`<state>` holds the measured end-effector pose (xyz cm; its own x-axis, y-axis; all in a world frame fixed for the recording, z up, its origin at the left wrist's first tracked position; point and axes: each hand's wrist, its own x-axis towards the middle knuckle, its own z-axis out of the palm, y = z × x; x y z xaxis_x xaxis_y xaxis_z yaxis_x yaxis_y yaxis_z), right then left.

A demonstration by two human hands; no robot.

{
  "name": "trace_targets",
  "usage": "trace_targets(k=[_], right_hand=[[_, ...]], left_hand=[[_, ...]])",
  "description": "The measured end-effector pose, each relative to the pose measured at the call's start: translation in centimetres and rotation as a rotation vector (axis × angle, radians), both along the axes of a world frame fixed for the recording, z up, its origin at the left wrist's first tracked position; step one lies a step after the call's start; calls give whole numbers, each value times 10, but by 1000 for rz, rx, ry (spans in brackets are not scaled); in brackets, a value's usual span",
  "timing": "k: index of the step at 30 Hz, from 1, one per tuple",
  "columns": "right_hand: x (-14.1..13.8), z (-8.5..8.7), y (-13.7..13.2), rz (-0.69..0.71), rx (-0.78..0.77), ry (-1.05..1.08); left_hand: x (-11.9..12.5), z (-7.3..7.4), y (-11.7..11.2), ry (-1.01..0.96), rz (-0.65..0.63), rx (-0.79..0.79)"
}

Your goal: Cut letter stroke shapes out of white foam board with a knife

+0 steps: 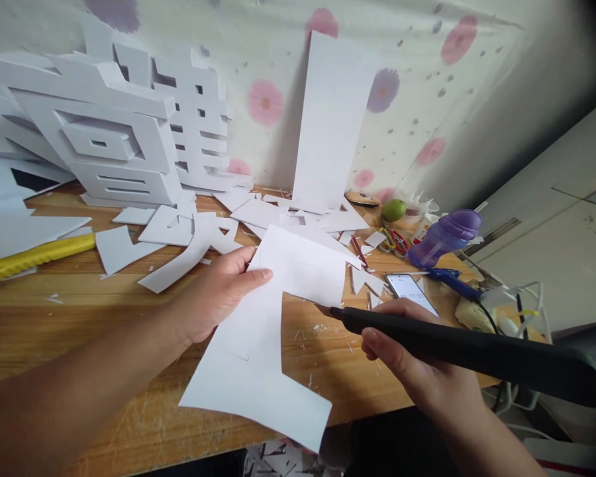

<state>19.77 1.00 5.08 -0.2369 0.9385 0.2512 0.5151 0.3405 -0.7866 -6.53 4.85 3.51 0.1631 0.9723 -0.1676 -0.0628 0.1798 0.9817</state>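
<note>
My left hand [217, 291] grips a large white cut sheet of board [273, 331] by its upper left edge, holding it above the wooden table [79, 318]. My right hand [412, 351] is closed round a long black tool [467, 351]. The tool's tip touches the sheet's right edge near the notch. The sheet hangs partly over the table's front edge.
Big white foam-board characters [109, 126] stand at the back left, and a tall white panel [330, 119] leans on the flowered wall. White offcuts [179, 245] litter the table. A yellow strip [30, 258] lies left. A phone [411, 291], purple bottle [444, 235] and green fruit [393, 209] sit right.
</note>
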Motion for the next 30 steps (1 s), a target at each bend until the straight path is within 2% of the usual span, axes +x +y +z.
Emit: trace_targets(k=[4,11,21,30], right_hand=[[4,2,1,70,23,-72],[1,9,-4,76,155,-252],[-16,16,-7,120,356,-279],[-19,16,-9,213,294,-315]], left_hand=[[0,3,1,50,-28,24],[0,2,1,82,-61,34],[-1,-5,0,130,-79,26],[4,-3,-2,158,-114,54]])
